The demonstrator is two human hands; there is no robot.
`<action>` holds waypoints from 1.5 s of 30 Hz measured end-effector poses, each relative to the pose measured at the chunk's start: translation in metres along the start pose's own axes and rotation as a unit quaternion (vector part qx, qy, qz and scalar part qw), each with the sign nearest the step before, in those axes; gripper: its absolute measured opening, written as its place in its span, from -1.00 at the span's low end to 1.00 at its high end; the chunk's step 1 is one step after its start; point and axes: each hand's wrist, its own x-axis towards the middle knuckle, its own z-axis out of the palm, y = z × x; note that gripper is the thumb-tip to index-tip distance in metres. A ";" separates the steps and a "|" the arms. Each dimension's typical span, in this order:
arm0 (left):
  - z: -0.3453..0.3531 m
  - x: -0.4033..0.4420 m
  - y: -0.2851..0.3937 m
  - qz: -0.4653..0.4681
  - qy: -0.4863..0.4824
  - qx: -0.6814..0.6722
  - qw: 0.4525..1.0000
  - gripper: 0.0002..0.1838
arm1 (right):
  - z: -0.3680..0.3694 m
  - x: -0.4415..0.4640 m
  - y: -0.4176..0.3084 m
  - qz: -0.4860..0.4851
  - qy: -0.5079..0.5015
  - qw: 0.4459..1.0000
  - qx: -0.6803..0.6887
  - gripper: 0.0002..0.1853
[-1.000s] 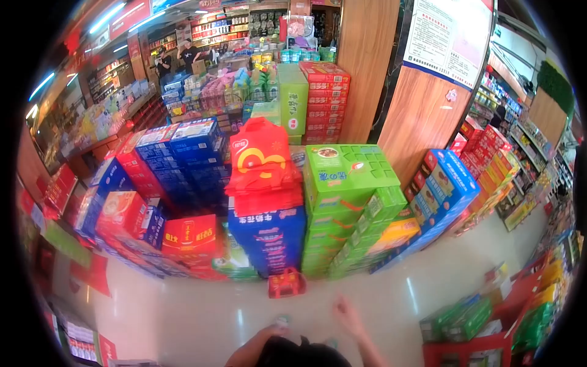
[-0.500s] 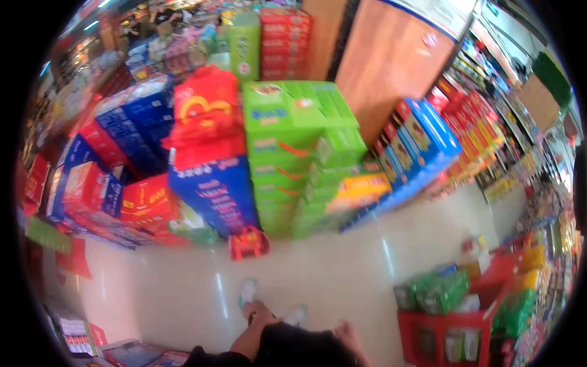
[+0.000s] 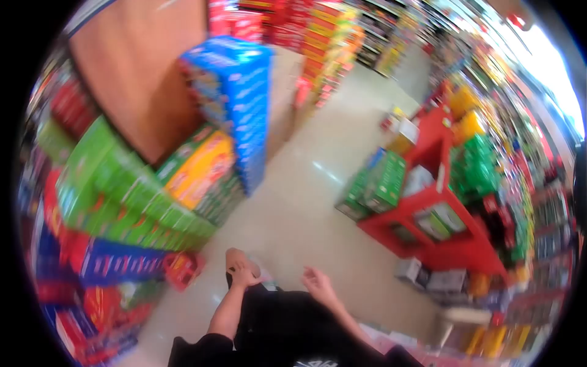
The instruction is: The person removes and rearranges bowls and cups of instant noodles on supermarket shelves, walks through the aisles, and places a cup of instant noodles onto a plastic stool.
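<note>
My left hand [image 3: 244, 272] is low in front of me, beside my bare knee [image 3: 235, 257]; its fingers look loosely spread, and nothing shows in them. To the right, my right hand [image 3: 318, 282] hangs over the pale floor [image 3: 293, 232] with its fingers partly curled. Whether its fingers are fully closed is blurred. Near my left hand, on the floor, is a small red bag or box [image 3: 183, 270]. Left of that rise stacked green boxes [image 3: 131, 189] and blue boxes [image 3: 122, 262].
A tall blue box stack [image 3: 244, 104] stands beside a wooden pillar [image 3: 140, 73], with an orange box [image 3: 202, 171] close by. On the right, a red display stand [image 3: 434, 147] has green cartons [image 3: 385, 180] next to it. Store shelves [image 3: 379, 30] line the back.
The view has swung to the right, so the box stacks now lie at the left and the red stand is closer to the middle. My left hand now shows beside my knee.
</note>
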 end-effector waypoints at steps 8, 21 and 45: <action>-0.073 0.101 0.125 0.183 -0.196 -0.262 0.927 -0.21 | -0.069 0.075 -0.002 0.051 0.077 0.991 0.099 -0.57; -0.286 0.168 0.354 0.321 -0.014 -0.291 0.901 -0.49 | -0.243 0.254 -0.009 0.077 0.208 0.970 0.094 -0.59; -0.498 0.390 0.826 0.382 -0.059 -0.334 0.860 -0.61 | -0.596 0.578 0.059 0.111 0.303 0.947 -0.002 -0.46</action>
